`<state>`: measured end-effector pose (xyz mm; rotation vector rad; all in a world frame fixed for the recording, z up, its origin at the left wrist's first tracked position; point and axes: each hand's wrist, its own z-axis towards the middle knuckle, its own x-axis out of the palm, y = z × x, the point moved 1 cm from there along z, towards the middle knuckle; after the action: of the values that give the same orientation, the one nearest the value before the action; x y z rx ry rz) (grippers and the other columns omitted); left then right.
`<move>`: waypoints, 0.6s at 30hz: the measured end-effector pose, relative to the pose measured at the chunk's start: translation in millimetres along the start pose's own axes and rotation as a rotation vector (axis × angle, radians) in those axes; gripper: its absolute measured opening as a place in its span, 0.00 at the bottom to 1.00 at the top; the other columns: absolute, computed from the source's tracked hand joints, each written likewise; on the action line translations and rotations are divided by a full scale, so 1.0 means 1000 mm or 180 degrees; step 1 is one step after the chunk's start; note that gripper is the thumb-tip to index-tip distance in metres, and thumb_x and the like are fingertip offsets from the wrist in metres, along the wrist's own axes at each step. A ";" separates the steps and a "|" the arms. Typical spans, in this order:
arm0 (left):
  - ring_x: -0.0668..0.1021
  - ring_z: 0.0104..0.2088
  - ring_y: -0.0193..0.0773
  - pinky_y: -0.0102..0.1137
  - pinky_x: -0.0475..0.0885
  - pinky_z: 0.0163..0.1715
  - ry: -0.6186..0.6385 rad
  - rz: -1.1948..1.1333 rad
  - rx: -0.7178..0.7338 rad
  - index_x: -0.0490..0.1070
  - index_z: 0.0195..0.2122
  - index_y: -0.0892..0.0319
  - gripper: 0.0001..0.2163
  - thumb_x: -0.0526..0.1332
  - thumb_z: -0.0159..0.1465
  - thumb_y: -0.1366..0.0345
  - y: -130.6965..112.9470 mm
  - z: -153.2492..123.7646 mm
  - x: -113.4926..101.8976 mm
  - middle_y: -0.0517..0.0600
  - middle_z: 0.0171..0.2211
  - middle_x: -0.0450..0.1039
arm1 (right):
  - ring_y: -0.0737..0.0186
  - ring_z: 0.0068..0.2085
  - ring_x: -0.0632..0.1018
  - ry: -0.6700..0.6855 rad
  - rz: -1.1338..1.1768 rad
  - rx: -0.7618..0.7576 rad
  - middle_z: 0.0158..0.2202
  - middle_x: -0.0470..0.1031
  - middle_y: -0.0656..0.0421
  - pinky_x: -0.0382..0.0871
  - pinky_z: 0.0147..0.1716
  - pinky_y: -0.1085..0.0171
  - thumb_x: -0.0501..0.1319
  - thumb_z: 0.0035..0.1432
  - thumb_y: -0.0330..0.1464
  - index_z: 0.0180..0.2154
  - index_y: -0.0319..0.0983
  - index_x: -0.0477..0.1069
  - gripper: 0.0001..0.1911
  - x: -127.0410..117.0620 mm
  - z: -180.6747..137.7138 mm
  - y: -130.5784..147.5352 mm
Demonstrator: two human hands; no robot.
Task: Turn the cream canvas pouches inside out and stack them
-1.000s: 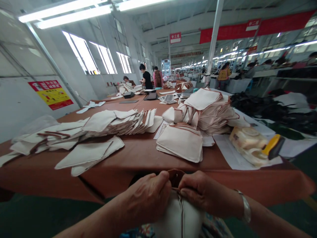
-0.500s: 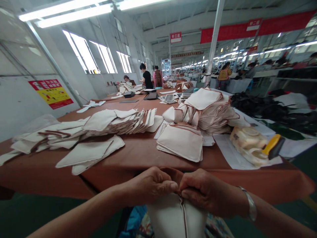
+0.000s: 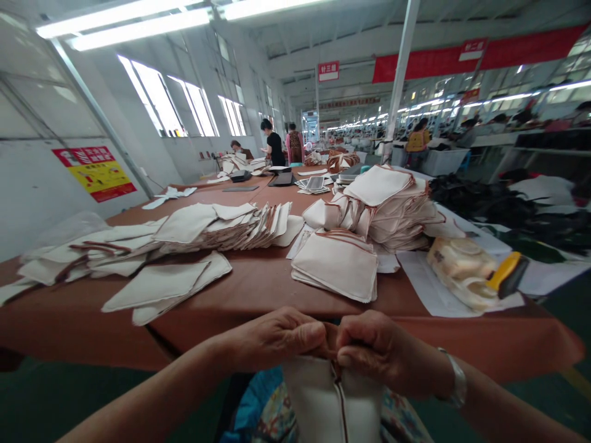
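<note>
A white piece of leather-like material point(image 3: 318, 400) with a brown seam down its middle and a brown strip at its top hangs over my lap. My left hand point(image 3: 286, 335) pinches the top edge left of the seam, thumb lying along it. On the other side, my right hand point(image 3: 378, 351) grips the brown edge in curled fingers, close beside the left. The fingertips cover most of the gripped strip. Just beyond my hands, a small stack of white panels with brown edges point(image 3: 335, 267) lies on the brown-covered table point(image 3: 258, 289).
To the left spreads a long row of white panels point(image 3: 189, 224), with two loose panels point(image 3: 161, 286) nearer me. A taller pile point(image 3: 397, 209) stands at right. Beside it, a plastic container point(image 3: 462, 264) and a yellow-handled brush point(image 3: 508, 274) rest on paper. People work farther back.
Both hands have shifted slightly, and the brown strip between them is pulled lower and bent differently. The white piece still hangs from them. The piles on the table stay as they were.
</note>
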<state>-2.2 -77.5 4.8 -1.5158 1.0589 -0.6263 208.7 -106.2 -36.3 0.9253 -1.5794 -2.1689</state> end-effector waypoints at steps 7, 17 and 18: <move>0.58 0.21 0.27 0.23 0.53 0.20 -0.0217 -0.0656 -0.0106 0.65 0.30 0.63 0.19 0.62 0.60 0.49 0.007 0.002 0.017 0.43 0.23 0.58 | 0.71 0.25 0.62 -0.0065 0.0348 -0.0315 0.24 0.64 0.63 0.56 0.23 0.72 0.59 0.62 0.40 0.28 0.33 0.69 0.17 -0.001 0.008 -0.011; 0.68 0.25 0.31 0.25 0.63 0.27 -0.2159 0.1721 0.0934 0.64 0.25 0.60 0.15 0.54 0.68 0.60 0.017 0.000 0.015 0.45 0.23 0.64 | 0.55 0.42 0.76 -0.0842 -0.0279 0.0299 0.49 0.72 0.50 0.70 0.41 0.61 0.60 0.59 0.47 0.61 0.40 0.59 0.33 -0.025 0.010 0.011; 0.69 0.25 0.31 0.25 0.64 0.28 -0.2337 0.1931 0.1080 0.64 0.26 0.59 0.14 0.53 0.69 0.62 0.020 0.001 0.015 0.45 0.24 0.65 | 0.53 0.43 0.76 -0.0529 -0.0416 0.0235 0.48 0.73 0.50 0.70 0.41 0.61 0.65 0.54 0.45 0.60 0.40 0.59 0.36 -0.014 0.011 0.013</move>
<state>0.3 -89.4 -16.7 -0.9221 0.7209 0.1769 210.5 -94.0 -18.0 0.9145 -1.7305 -2.3451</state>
